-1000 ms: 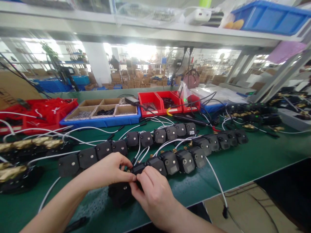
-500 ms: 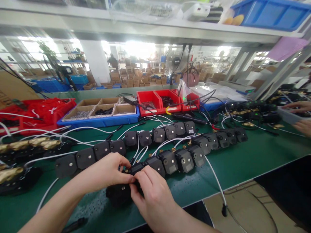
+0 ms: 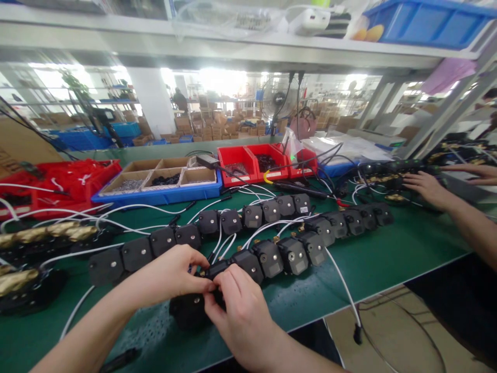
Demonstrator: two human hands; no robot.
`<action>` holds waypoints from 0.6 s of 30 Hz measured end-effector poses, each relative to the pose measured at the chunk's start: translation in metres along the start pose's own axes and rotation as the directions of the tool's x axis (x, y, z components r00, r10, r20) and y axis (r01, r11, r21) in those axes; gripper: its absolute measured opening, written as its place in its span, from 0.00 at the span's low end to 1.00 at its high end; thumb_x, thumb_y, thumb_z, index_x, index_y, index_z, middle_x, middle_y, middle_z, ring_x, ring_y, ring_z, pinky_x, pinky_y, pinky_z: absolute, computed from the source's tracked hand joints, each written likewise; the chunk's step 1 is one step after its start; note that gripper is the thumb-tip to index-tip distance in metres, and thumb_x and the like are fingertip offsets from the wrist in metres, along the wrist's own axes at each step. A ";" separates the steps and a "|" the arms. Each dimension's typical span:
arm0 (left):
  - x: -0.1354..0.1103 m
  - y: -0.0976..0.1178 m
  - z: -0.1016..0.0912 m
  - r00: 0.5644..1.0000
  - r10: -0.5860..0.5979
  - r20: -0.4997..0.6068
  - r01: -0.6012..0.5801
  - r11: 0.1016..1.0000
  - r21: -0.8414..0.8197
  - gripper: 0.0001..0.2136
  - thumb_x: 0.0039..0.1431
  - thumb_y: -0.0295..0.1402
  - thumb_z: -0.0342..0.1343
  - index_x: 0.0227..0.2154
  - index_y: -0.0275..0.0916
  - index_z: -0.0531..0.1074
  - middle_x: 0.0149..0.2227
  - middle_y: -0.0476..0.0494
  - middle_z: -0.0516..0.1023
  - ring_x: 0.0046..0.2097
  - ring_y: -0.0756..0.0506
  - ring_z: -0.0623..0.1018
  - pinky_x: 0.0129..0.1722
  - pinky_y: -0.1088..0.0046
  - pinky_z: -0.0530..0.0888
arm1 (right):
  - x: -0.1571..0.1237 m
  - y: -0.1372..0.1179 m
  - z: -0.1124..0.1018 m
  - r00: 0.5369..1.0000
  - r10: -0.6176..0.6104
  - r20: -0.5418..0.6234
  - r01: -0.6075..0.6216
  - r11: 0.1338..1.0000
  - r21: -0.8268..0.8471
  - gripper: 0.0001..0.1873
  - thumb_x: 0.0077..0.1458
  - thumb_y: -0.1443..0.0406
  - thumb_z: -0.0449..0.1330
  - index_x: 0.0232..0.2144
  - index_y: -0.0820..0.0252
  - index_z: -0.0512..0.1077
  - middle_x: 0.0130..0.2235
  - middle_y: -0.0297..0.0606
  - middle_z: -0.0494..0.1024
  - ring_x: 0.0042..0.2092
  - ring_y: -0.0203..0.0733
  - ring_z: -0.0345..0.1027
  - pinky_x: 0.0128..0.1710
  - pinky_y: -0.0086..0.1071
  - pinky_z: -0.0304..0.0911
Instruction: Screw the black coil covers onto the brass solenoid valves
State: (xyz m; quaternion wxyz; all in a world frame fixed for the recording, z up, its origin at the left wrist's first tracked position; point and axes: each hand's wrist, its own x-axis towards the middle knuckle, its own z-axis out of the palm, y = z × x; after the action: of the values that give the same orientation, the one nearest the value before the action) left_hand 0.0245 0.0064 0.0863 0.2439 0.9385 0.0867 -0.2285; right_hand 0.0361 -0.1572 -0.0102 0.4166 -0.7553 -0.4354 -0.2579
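My left hand (image 3: 171, 277) and my right hand (image 3: 236, 311) meet at the near edge of the green bench (image 3: 388, 259). Both pinch a small black servo module (image 3: 215, 270), the near end of a chain of linked black modules (image 3: 289, 254). A second black module (image 3: 190, 311) lies right under my hands, partly hidden. Another row of black modules (image 3: 202, 228) runs behind, with white cables (image 3: 233, 241) between the rows.
A blue tray of cardboard compartments (image 3: 163, 181) and red bins (image 3: 252, 163) stand at the back. Gold-coloured parts (image 3: 50, 230) lie at the left. A white cable (image 3: 345, 295) hangs over the front edge. Another person's hands (image 3: 423, 186) reach over modules at the right.
My hands stay pinched on the same module with only small finger shifts. At the right, another person's hands and forearm have come further into view.
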 end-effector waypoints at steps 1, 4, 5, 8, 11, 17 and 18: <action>0.000 0.000 0.000 1.000 0.002 0.000 -0.002 1.000 0.002 0.19 0.47 0.46 0.57 0.35 0.36 0.81 0.23 0.53 0.63 0.28 0.49 0.64 0.26 0.72 0.56 | -0.001 0.000 0.000 1.000 0.006 -0.002 -0.006 1.000 0.001 0.07 0.62 0.72 0.51 0.31 0.60 0.63 0.30 0.35 0.68 0.32 0.40 0.64 0.29 0.33 0.61; 0.000 0.002 0.001 1.000 0.006 0.000 -0.006 1.000 0.000 0.19 0.48 0.45 0.57 0.35 0.36 0.81 0.24 0.53 0.64 0.28 0.49 0.64 0.26 0.73 0.56 | -0.002 0.000 -0.003 0.998 0.039 0.046 -0.041 0.998 0.040 0.05 0.62 0.71 0.53 0.33 0.60 0.64 0.32 0.35 0.69 0.34 0.41 0.65 0.31 0.33 0.63; 0.000 0.002 0.002 1.000 0.005 0.004 -0.005 1.000 -0.003 0.18 0.48 0.44 0.56 0.35 0.36 0.81 0.24 0.53 0.64 0.28 0.49 0.64 0.26 0.73 0.56 | -0.002 -0.001 -0.005 0.995 0.056 0.076 -0.062 0.996 0.069 0.03 0.61 0.71 0.55 0.34 0.60 0.65 0.33 0.36 0.70 0.35 0.41 0.66 0.32 0.33 0.64; 0.001 0.001 0.003 1.000 0.007 0.007 -0.007 1.000 -0.010 0.18 0.49 0.44 0.56 0.35 0.36 0.80 0.24 0.53 0.64 0.28 0.50 0.63 0.25 0.73 0.56 | 0.000 -0.003 -0.013 0.988 0.090 0.124 -0.109 0.980 0.164 0.07 0.56 0.72 0.58 0.38 0.60 0.67 0.35 0.35 0.72 0.35 0.40 0.67 0.33 0.32 0.66; 0.002 -0.003 -0.001 1.000 0.014 -0.001 -0.014 0.999 -0.031 0.21 0.49 0.49 0.57 0.36 0.35 0.81 0.24 0.53 0.63 0.28 0.49 0.63 0.26 0.73 0.55 | 0.001 -0.002 -0.021 0.991 0.103 0.087 -0.121 0.966 0.228 0.08 0.55 0.73 0.56 0.38 0.59 0.69 0.34 0.35 0.72 0.33 0.38 0.67 0.31 0.29 0.66; -0.026 -0.001 0.025 0.950 -0.112 -0.293 0.002 0.936 -0.351 0.31 0.53 0.62 0.47 0.35 0.40 0.80 0.30 0.44 0.76 0.32 0.44 0.70 0.31 0.70 0.67 | -0.001 0.004 -0.050 0.986 0.165 -0.036 -0.143 0.925 0.352 0.11 0.59 0.74 0.57 0.43 0.60 0.70 0.34 0.35 0.73 0.30 0.31 0.68 0.29 0.23 0.69; -0.034 0.000 0.040 0.945 -0.166 -0.282 0.022 0.892 -0.452 0.34 0.54 0.65 0.41 0.32 0.41 0.80 0.28 0.43 0.76 0.31 0.43 0.70 0.30 0.69 0.68 | -0.001 0.003 -0.056 0.989 0.133 -0.057 -0.105 0.928 0.357 0.11 0.59 0.74 0.57 0.44 0.60 0.70 0.34 0.36 0.74 0.31 0.31 0.69 0.30 0.22 0.69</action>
State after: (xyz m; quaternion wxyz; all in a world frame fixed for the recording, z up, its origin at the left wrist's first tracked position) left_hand -0.0205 -0.0157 0.0712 0.4226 0.8770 0.2199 -0.0624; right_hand 0.0364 -0.2062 0.0164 0.5772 -0.6824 -0.4109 -0.1798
